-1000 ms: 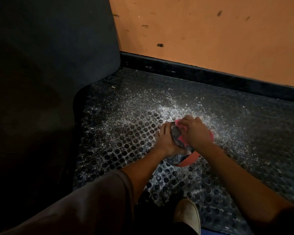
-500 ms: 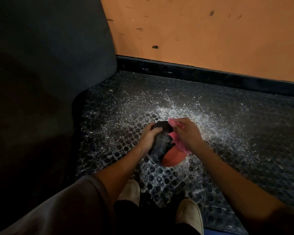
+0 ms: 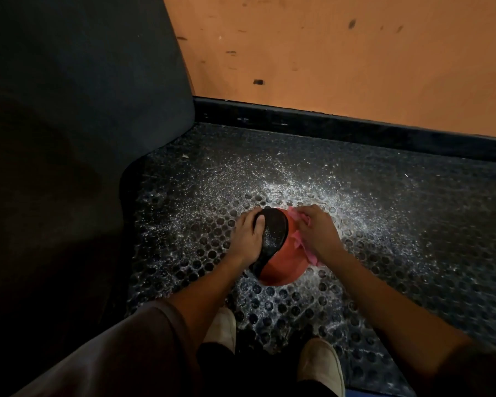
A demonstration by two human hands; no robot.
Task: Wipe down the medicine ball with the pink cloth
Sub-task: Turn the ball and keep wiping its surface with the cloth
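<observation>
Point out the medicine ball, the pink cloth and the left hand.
Black-and-orange medicine ball (image 3: 281, 263): head view, orange panel.
Crumpled pink cloth (image 3: 305, 252): head view, hanging strip.
Left hand (image 3: 245, 239): head view, back of hand.

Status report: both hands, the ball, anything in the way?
Left hand grips medicine ball. Right hand presses pink cloth on its orange side. White specks cover floor mat around it.
</observation>
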